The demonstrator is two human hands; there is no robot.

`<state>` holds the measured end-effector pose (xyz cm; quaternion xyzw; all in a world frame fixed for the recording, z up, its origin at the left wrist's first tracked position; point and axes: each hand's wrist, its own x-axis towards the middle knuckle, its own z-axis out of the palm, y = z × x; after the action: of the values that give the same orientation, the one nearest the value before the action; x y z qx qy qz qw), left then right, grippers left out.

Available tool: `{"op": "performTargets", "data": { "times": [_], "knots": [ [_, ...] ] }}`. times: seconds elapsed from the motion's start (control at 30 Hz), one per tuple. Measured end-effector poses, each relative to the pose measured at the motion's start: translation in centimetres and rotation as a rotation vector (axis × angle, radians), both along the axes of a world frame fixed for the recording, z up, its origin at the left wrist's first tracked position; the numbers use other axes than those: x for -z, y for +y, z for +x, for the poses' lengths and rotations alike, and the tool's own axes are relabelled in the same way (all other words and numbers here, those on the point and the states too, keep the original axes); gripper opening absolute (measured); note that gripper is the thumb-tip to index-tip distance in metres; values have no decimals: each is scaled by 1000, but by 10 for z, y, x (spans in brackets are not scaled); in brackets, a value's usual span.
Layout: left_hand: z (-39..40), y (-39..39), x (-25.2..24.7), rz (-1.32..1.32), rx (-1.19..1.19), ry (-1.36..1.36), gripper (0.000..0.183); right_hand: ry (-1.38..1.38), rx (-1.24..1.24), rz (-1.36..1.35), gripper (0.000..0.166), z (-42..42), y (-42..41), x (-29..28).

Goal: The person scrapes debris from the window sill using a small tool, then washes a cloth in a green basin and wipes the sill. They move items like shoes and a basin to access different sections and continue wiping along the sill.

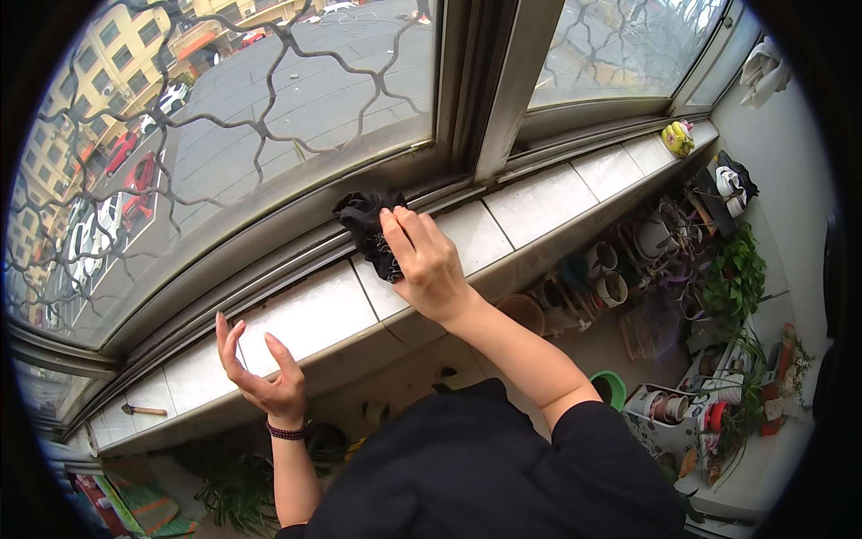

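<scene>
My right hand (427,266) grips a bunched black cloth (374,232) that bears pale marks. The cloth touches the metal window track (303,259) and the edge of the white tiled sill (306,316). My left hand (266,377) is raised over the front edge of the sill, to the left, its fingers spread and nothing in them; a dark beaded bracelet is on that wrist. Behind the track stands a sliding window pane (323,87) in a metal frame, with a wavy metal grille outside. Part of the cloth is hidden under my right fingers.
A small tool with a wooden handle (149,410) lies on the sill's left end. At its right end sits a yellow ornament (677,139). Below the sill are potted plants (734,269), a green bucket (609,389) and a patterned box (653,424) holding pots.
</scene>
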<state>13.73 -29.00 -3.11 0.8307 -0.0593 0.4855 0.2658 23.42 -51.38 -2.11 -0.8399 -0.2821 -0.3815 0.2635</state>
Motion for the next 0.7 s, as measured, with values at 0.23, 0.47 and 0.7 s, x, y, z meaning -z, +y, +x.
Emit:
{"op": "performTargets", "data": {
  "times": [0.23, 0.47, 0.7],
  "knots": [
    [3, 7, 2, 0, -19, -18, 53, -40, 302, -1, 41, 20, -83, -3],
    [0, 12, 1, 24, -14, -43, 56, -123, 262, 109, 50, 16, -91, 4],
    [-15, 17, -1, -8, -128, 6, 53, 69, 185, 513, 39, -32, -114, -6]
  ]
}}
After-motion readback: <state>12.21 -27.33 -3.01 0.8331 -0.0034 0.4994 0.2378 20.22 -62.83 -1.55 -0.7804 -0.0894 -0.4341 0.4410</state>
